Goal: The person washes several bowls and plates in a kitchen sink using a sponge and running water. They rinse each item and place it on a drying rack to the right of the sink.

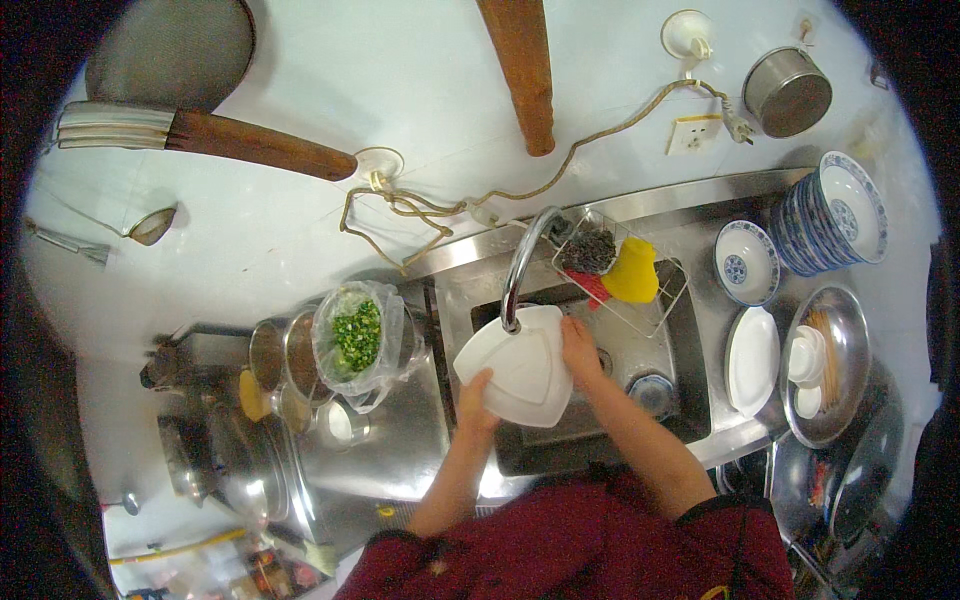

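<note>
A white, rounded-triangular plate (525,367) is held over a stainless-steel sink (480,450), under the end of a curved chrome faucet (517,262). My left hand (476,401) grips its lower left edge, thumb on the upper face. On its right edge is my right hand (581,349), fingers partly hidden behind the rim. Whether water is running I cannot tell. Down in the basin, right of my right forearm, sits a small blue-and-white bowl (651,396).
A wire rack (667,322) across the sink holds a steel-wool scrubber (589,251) and a yellow cloth (632,271). Stacked patterned bowls (814,225), an oval white dish (752,361) and a metal tray (795,424) stand right. Leftward is a plastic-lined container of chopped green onions (356,337).
</note>
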Motion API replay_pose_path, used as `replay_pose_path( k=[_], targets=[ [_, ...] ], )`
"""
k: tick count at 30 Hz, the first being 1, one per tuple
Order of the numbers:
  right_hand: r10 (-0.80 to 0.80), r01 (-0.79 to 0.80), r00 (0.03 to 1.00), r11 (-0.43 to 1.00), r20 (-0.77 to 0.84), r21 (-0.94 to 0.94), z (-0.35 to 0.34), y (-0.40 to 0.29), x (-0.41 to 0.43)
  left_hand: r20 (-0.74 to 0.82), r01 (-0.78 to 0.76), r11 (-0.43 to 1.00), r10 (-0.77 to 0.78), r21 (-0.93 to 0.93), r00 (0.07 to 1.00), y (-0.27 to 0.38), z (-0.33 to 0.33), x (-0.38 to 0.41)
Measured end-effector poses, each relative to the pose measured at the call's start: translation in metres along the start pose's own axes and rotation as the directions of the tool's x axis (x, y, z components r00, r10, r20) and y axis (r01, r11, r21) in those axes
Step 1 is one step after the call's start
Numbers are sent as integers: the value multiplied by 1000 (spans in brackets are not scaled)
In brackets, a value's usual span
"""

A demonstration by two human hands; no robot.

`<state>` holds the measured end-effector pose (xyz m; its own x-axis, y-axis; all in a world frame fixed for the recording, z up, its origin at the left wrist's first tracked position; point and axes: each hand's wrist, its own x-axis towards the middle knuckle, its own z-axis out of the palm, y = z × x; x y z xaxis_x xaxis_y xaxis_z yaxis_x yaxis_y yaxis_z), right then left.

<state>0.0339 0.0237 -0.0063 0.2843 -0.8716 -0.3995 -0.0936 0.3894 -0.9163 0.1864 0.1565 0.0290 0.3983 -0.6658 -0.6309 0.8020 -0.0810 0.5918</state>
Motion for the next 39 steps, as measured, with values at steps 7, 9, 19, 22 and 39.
replay_pose_path(
  k=[7, 9, 19, 22, 39],
  targets=[
    [235, -221, 971, 806, 45, 549, -2, -9, -72, 119, 121, 949, -90, -291, 989, -26, 1, 26],
    [116, -166, 985, 812, 124, 560, -9, 1, -74, 47, -20, 1000, 21, -20, 999, -29, 10, 36],
    [-205, 205, 978, 978, -23, -26, -17, 36, -61, 562, -616, -106, 551, 781, 617, -86, 83, 49],
    [-233, 220, 971, 956, -48, -192, -29, 31, -58, 647, -708, -88, 497, 701, 578, -88, 93, 52],
    [-419, 792, 611, 344, 672, -505, -17, 34, -70, 151, 274, 950, -296, 150, 943, 12, 18, 48]
  ],
)
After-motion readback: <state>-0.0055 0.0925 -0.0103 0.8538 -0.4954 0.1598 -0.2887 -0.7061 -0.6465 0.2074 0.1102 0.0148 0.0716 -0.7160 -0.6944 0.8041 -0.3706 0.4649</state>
